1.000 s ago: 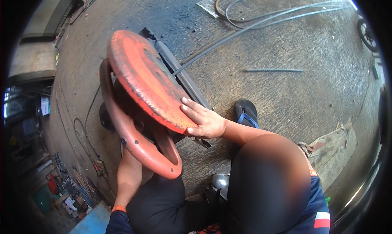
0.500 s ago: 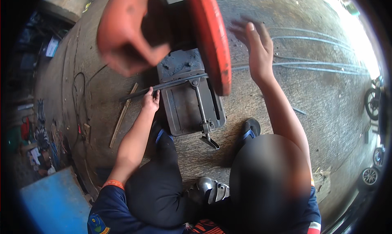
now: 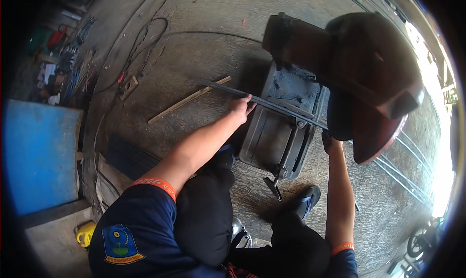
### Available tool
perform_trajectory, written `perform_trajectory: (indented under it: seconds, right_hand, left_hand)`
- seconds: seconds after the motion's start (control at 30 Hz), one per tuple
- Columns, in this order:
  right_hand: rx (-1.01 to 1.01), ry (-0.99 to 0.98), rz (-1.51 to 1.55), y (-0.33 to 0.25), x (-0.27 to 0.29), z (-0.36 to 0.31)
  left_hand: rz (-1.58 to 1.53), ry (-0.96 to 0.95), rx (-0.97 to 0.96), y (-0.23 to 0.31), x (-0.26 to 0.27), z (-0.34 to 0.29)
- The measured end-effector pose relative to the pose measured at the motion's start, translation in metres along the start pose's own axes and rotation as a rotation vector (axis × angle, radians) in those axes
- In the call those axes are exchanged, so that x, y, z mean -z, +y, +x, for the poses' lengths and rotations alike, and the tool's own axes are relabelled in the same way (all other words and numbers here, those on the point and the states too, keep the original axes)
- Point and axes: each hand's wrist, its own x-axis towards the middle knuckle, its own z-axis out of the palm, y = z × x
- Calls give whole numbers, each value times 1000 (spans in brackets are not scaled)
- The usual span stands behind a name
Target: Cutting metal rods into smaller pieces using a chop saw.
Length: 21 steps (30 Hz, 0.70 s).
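The cut-off saw [image 3: 340, 69], its upper part dim, partly hides the right hand [image 3: 334, 144], whose grip I cannot tell; the slim, dark, straight metal bar [image 3: 276, 104] slants across the saw's base [image 3: 262, 137], its right stretch lost from sight; the left hand [image 3: 240, 109] curls around it, the right near it beyond the base.

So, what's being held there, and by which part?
The left hand holds the bar, short of its left end. Whether the right hand, partly hidden, grips it can't be told.
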Motion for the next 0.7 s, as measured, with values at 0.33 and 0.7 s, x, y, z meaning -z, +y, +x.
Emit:
perform_trajectory:
  seconds: [0.33,0.7]
  right_hand:
    - [-214,190,131,8,-4,5]
    - [-103,5,70,-12,-29,-17]
  left_hand:
    - [4,55,-44,15,0,-11]
    - [48,-7,-21,19,10,-5]
